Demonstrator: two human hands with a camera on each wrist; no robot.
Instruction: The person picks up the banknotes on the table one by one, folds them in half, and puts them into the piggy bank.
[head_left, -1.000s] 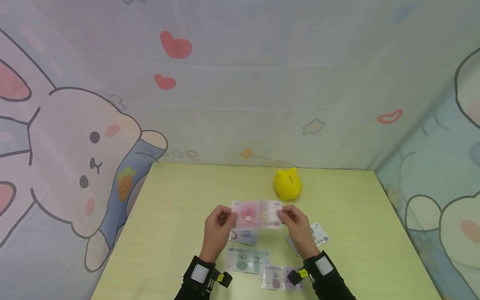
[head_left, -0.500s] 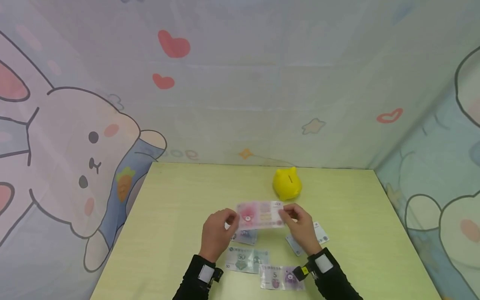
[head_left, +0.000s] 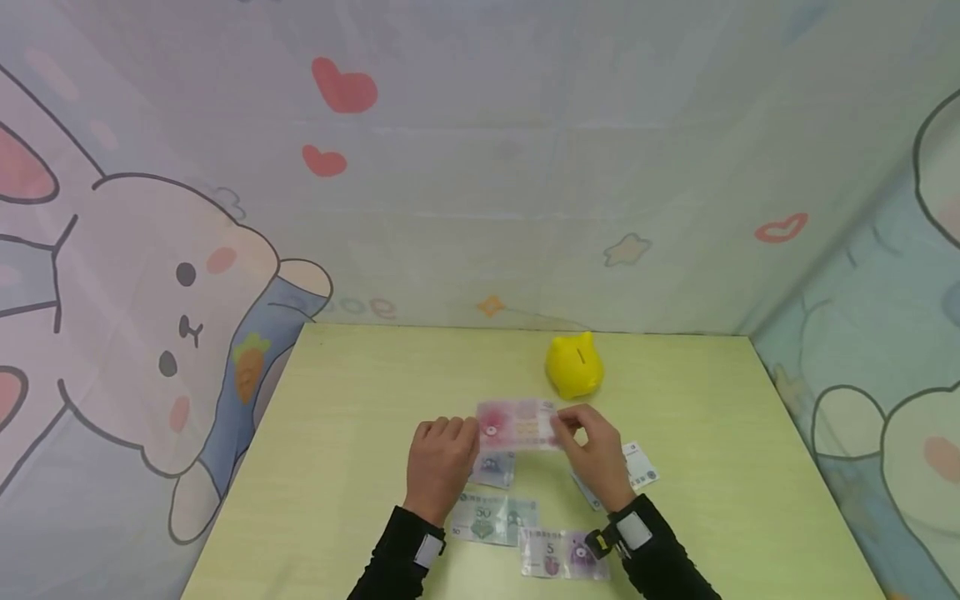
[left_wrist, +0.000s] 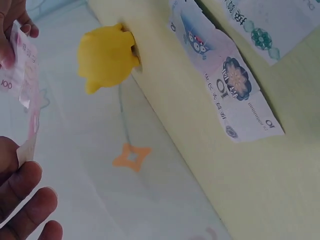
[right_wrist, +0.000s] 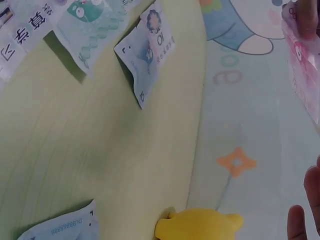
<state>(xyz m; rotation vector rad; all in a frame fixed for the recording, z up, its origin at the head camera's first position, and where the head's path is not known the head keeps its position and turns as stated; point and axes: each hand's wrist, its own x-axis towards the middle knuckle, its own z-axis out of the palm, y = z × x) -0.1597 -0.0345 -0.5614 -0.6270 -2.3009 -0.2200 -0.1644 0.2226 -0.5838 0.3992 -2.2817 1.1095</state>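
A pink play banknote (head_left: 517, 425), marked 100 in the left wrist view, is held up over the table between both hands. My left hand (head_left: 442, 467) pinches its left end, thumb and finger meeting on the edge (left_wrist: 27, 150). At the other end, my right hand (head_left: 597, 454) pinches the note between thumb and forefinger. Beneath it lies a blue 10 note (head_left: 492, 469), partly covered. A green 50 note (head_left: 487, 518) and a purple 5 note (head_left: 551, 552) lie nearer me. Right of them, a whitish note (head_left: 639, 465) is partly hidden by my right hand.
A yellow pig-shaped bank (head_left: 574, 367) with a slot on top stands behind the held note, near the table's back edge. The pale yellow table (head_left: 360, 392) meets a printed cloth backdrop (head_left: 480, 167) at the back.
The left hand has turned so its knuckles face up, and it sits slightly further right. The pink note has shifted a little right at its left end; both hands keep their hold.
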